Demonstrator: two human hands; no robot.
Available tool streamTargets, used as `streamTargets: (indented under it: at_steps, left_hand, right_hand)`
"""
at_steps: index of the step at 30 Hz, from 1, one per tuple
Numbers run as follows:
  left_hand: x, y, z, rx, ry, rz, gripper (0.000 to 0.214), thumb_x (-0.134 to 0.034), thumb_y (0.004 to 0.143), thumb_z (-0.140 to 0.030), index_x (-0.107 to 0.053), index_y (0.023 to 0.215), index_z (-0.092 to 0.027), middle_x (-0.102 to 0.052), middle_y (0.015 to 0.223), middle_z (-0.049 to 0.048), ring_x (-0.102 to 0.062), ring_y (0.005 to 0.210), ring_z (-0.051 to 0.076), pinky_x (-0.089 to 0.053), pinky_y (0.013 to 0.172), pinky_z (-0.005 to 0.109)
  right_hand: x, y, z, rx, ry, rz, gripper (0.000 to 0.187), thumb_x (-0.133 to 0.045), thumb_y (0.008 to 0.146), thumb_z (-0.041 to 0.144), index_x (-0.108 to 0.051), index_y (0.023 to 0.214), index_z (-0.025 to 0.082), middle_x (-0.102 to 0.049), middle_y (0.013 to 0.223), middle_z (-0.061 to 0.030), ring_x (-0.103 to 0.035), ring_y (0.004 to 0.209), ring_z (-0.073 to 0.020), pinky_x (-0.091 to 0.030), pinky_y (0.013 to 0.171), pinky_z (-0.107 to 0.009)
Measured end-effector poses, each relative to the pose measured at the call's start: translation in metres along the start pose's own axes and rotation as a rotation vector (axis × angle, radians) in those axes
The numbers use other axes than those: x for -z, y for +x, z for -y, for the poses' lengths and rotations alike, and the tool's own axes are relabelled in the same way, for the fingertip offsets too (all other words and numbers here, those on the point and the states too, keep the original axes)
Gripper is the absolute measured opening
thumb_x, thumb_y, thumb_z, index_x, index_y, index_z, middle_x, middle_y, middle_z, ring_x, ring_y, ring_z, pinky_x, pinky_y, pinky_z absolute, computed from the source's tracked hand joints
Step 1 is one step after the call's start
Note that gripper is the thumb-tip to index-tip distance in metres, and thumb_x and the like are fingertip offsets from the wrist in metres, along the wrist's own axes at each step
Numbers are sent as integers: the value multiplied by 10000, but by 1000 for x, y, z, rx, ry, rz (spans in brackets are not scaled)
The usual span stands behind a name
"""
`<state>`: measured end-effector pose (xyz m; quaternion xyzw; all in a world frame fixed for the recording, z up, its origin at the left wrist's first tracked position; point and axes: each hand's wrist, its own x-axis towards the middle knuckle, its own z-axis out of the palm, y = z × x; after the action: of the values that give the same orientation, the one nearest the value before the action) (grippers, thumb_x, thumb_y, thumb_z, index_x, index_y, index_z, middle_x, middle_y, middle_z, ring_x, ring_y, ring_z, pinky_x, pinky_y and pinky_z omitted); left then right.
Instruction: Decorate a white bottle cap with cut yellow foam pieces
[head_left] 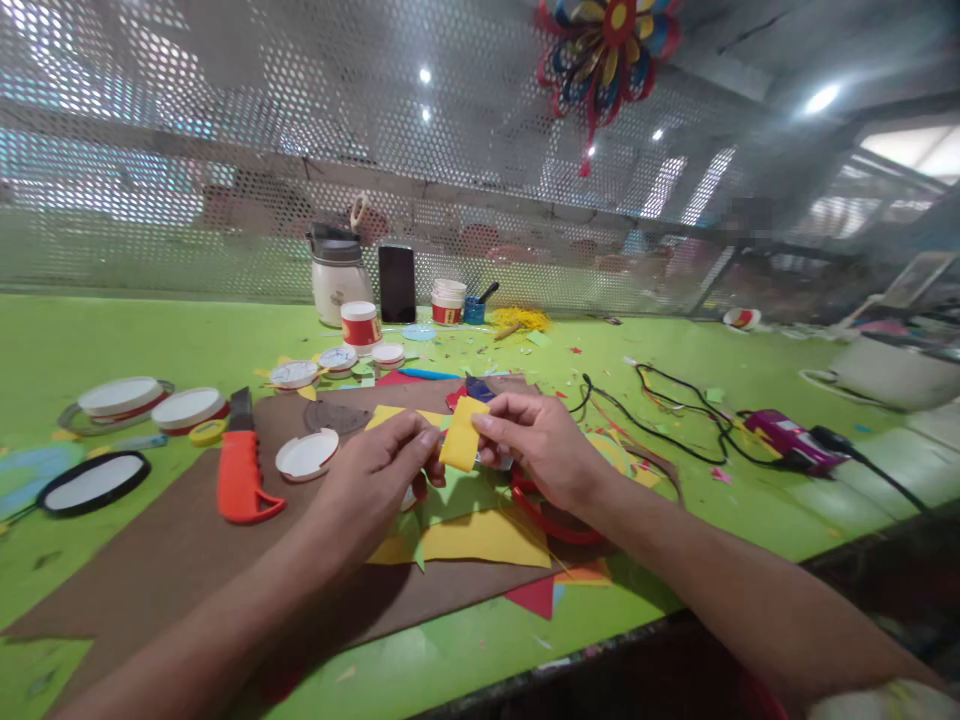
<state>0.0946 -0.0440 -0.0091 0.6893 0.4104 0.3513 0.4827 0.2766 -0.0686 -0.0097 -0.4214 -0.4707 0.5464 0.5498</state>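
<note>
Both of my hands pinch a small yellow paper strip (463,435) above the brown sheet (172,545). My left hand (382,470) grips its left edge with thumb and fingers closed. My right hand (536,445) grips its right edge the same way. Under the hands lie yellow paper pieces (487,538), a green piece and red scissors (551,520). An orange-handled knife (241,465) lies to the left on the brown sheet, beside a white lid (306,453).
The green table (75,340) holds several white lids, a black-rimmed oval mirror (94,483), a white jar (335,275), a dark phone (397,283), small cups and paper scraps. A purple glue gun (791,440) with black cables lies right. A perforated metal screen stands behind.
</note>
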Motion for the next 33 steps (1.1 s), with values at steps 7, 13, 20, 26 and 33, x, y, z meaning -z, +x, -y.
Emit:
streamTargets:
  at_steps: [7, 13, 20, 26, 33]
  left_hand:
    - [2, 2, -1, 81, -126, -89, 434, -592, 802, -486, -498, 504, -186, -564, 480, 1, -493, 469, 122, -389, 492, 247]
    - [-2, 1, -3, 116, -236, 125, 321, -776, 667, -443, -653, 768, -164, -671, 653, -3, -552, 526, 115, -424, 519, 237]
    - [-1, 5, 0, 117, -232, 123, 293, -779, 671, -337, -630, 858, -167, -671, 636, -23, -560, 524, 106, -411, 518, 225]
    - [-3, -1, 1, -181, 29, -37, 90, -653, 725, -209, -583, 779, -193, -628, 748, -9, -573, 640, 130, -463, 600, 261]
    - [2, -6, -4, -395, 148, 47, 127, -559, 700, -89, -600, 670, -206, -644, 813, 14, -602, 829, 167, -469, 742, 254]
  right_hand:
    - [2, 3, -3, 19, 11, 1, 290, -813, 660, 387, -643, 686, 153, -620, 590, 37, -550, 505, -65, -415, 520, -208]
    - [-6, -3, -1, 17, -59, -7, 316, -825, 638, 408, -637, 655, 154, -602, 553, 46, -523, 481, -63, -402, 493, -208]
    - [-3, -2, -2, 8, 52, 53, 314, -765, 717, 446, -649, 693, 155, -662, 623, 10, -563, 492, -71, -436, 506, -208]
    - [1, 3, -2, 48, 63, -12, 289, -759, 720, 421, -652, 700, 154, -633, 570, 21, -562, 499, -74, -428, 502, -195]
    - [1, 1, 2, 129, -37, -48, 255, -694, 784, 399, -645, 706, 162, -610, 544, 34, -545, 482, -78, -414, 482, -204]
